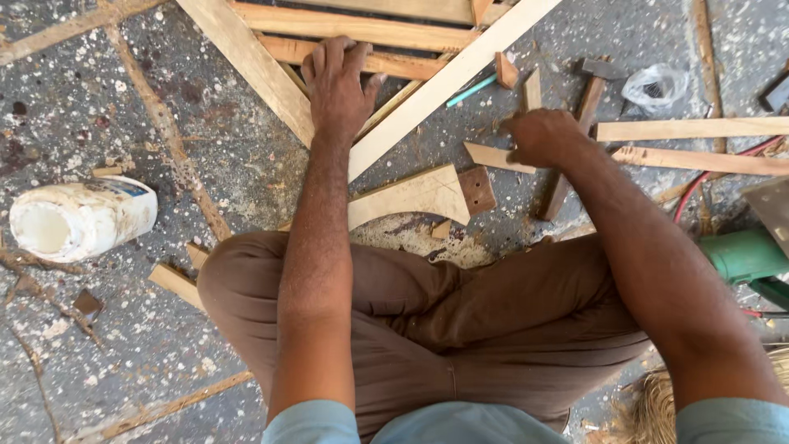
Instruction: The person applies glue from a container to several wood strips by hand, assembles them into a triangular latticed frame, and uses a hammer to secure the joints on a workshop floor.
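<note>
My left hand (338, 86) lies flat, fingers spread, on the corner of a wooden frame (246, 57) made of pale slats on the speckled floor. My right hand (542, 136) is closed around a small pointed wood offcut (491, 156), just left of a hammer (575, 140) that lies on the floor with its head away from me. A curved cut piece of wood (411, 196) rests in front of my crossed legs in brown trousers.
A white plastic jar (78, 218) lies on its side at the left. Long wood strips (699, 144), a clear plastic bag (655, 85), a teal pencil (471, 91) and a green power tool (748, 256) with a red cord sit at the right. Small offcuts are scattered about.
</note>
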